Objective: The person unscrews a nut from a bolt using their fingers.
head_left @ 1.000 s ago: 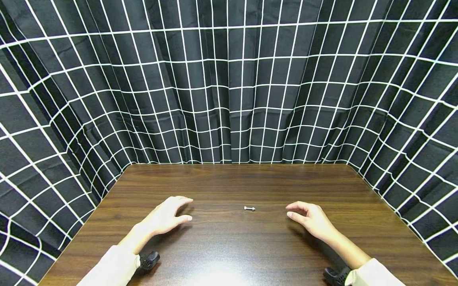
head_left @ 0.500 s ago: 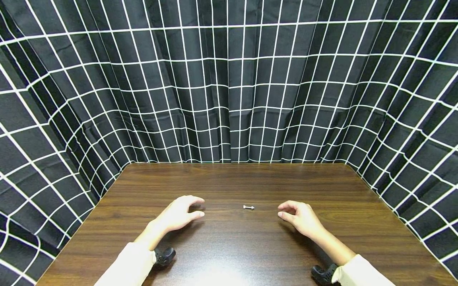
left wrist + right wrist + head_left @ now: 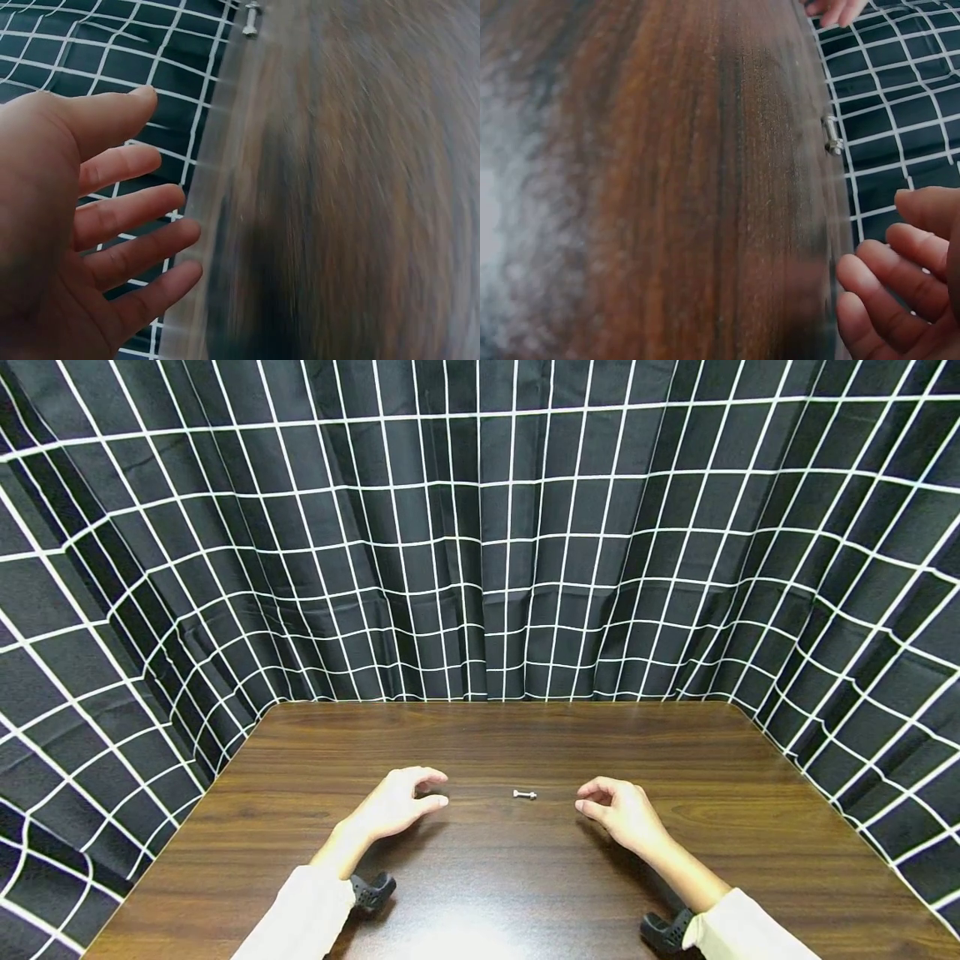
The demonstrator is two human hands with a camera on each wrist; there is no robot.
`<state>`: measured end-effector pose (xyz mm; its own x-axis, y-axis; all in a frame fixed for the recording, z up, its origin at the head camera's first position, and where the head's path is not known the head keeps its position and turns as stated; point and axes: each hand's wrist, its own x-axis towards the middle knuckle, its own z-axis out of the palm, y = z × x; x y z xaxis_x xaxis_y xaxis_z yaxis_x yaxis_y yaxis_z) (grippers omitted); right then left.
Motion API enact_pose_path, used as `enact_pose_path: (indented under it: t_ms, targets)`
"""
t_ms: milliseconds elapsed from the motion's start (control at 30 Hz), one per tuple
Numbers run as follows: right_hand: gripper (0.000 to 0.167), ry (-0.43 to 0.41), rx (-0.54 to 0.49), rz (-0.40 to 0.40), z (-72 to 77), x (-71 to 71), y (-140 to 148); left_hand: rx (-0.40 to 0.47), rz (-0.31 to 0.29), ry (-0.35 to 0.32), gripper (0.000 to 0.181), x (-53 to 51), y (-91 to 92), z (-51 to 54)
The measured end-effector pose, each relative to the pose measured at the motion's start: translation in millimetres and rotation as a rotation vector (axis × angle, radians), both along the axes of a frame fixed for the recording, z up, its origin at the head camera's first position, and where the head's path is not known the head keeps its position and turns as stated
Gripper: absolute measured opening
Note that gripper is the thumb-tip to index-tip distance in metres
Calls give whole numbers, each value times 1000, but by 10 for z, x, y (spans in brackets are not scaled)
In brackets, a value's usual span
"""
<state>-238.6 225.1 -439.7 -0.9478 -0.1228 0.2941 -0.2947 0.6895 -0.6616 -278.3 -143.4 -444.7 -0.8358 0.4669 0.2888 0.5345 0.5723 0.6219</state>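
A small silvery metal bolt (image 3: 525,794), thicker at both ends, lies on its side on the wood-grain table (image 3: 480,747), between your hands and somewhat nearer the right one. Your left hand (image 3: 397,802) has its fingers loosely extended with the thumb well apart, your right hand (image 3: 624,816) is relaxed and slightly curved; neither holds anything or touches the bolt. Judged by looks, you have a light, rigid, hardly fragile piece, smooth enough to roll or slip, best pinched between thumb and fingertip across the slim shank.
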Motion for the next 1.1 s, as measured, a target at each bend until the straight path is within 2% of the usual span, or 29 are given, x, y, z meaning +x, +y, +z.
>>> enact_pose_path:
  t_ms: [167, 300, 467, 600, 800, 967, 1100]
  targets:
    - [12, -7, 4, -21, 7, -19, -33, 47, 0, -20, 34, -25, 107, -2]
    - [12, -27, -18, -12, -21, -35, -61, 60, -5, -2, 34, -51, 218, -25]
    - [12, -39, -32, -7, -65, -71, -126, 90, -45, -18, 35, -60, 382, -19]
    - [12, -52, -39, 2, -87, -100, -198, 73, -65, -23, 34, -63, 491, -18]
    - [11, -62, -10, -10, -99, -134, -272, 49, -64, -29, 29, -54, 610, -1]
    - [11, -59, 3, -4, -90, -155, -320, 39, -40, -27, 26, -88, 682, -34]
    - [11, -73, 18, 1, -92, -171, -358, 53, -32, -55, 25, -121, 744, -40]
